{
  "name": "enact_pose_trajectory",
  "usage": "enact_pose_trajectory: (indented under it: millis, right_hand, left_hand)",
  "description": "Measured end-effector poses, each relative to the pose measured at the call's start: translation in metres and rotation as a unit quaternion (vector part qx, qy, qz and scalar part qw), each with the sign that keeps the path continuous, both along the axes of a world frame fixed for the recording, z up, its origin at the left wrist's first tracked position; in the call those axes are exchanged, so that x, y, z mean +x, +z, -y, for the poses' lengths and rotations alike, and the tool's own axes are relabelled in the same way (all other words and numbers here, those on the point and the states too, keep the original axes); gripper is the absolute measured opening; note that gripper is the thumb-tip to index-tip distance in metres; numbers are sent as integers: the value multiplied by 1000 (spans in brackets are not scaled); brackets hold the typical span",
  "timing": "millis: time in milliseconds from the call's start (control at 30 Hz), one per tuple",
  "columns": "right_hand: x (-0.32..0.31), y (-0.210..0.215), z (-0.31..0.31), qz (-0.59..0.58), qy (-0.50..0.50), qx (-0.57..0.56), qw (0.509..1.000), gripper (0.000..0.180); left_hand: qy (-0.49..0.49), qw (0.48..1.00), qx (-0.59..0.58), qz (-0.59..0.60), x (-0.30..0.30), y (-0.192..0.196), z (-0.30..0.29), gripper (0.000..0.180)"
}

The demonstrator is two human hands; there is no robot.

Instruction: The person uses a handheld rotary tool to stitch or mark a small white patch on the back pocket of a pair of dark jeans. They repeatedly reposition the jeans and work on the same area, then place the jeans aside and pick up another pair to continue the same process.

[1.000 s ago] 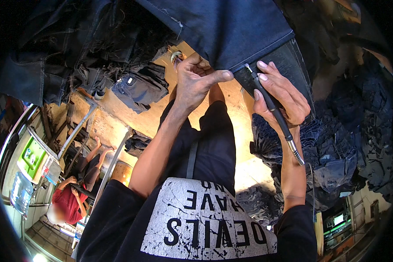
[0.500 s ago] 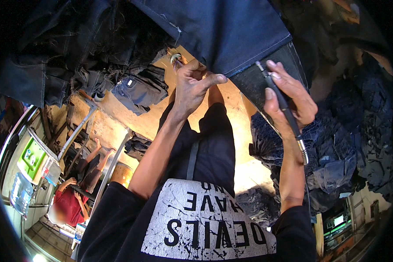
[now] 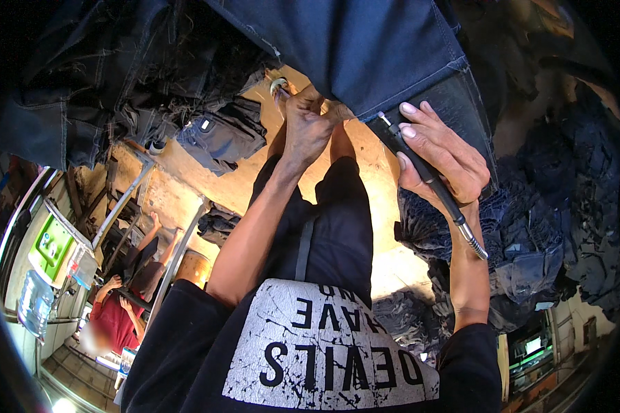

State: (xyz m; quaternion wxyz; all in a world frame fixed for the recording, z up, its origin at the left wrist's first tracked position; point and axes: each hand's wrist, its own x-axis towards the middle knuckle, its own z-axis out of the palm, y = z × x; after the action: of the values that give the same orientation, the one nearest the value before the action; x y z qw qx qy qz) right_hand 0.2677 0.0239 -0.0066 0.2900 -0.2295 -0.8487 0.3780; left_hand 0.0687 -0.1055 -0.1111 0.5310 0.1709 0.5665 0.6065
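Beside dark cloth, left hand curls closed, right hand grips black tool.

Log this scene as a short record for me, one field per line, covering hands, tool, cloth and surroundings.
Left hand: beside the cloth's edge; grip unclear
Right hand: holding the black pen-shaped tool
Tool tip: near the cloth's stitched hem
Cloth: dark blue
Right side: piled dark garments
Lower left: co-worker in red shirt
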Motion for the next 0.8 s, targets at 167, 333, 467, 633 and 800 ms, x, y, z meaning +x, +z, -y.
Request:
enact_pose_trajectory:
  millis: [167,333,467,633,800]
  right_hand:
    - [-1,-1,-1,-4,-5,-3,1000,29]
    - [1,-2,0,1,-12,7,1000,29]
    - [1,-2,1,-1,-21,12,1000,29]
    - [2,0,0,5,-27,17,999,30]
    - [2,0,-1,2,-40,20,999,30]
  left_hand:
    - [-7,999,0,-33,-1,0,-3,28]
    - [6,998,-1,-67,4,9,-8,17]
    - [7,997,-5,-80,5,10,-9,19]
    - [14,999,25,-38,6,-2,-9,23]
    - [31,999,25,-16,11,-8,-5,24]
